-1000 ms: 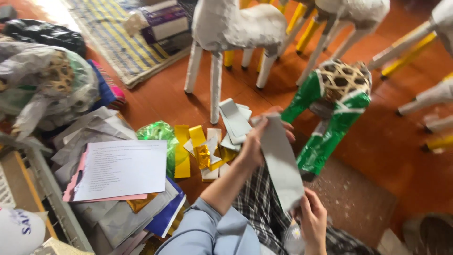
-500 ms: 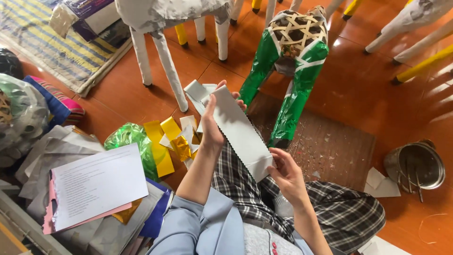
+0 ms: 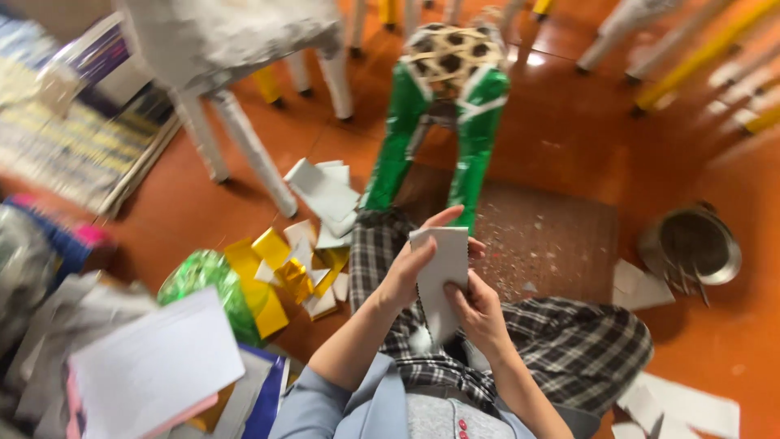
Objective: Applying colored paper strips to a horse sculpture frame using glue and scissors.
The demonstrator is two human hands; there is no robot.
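Note:
I sit cross-legged on an orange floor in checked trousers. Both hands hold a folded grey-white paper strip [image 3: 443, 272] over my lap. My left hand [image 3: 414, 268] grips its upper left edge. My right hand [image 3: 475, 309] pinches its lower right side. Just ahead stands a woven bamboo animal frame [image 3: 447, 57] with legs wrapped in shiny green foil [image 3: 398, 142].
Cut white, gold and green foil pieces [image 3: 280, 268] litter the floor at my left. A stack of white sheets [image 3: 154, 366] lies at the lower left. A metal pot [image 3: 691, 244] stands at the right. A brown mat [image 3: 552, 236] lies ahead. White paper-covered animal legs [image 3: 252, 154] stand at the back left.
The long paper strip has been folded shorter and brought down toward my lap. My hands have come closer together. The camera has tilted down and to the right.

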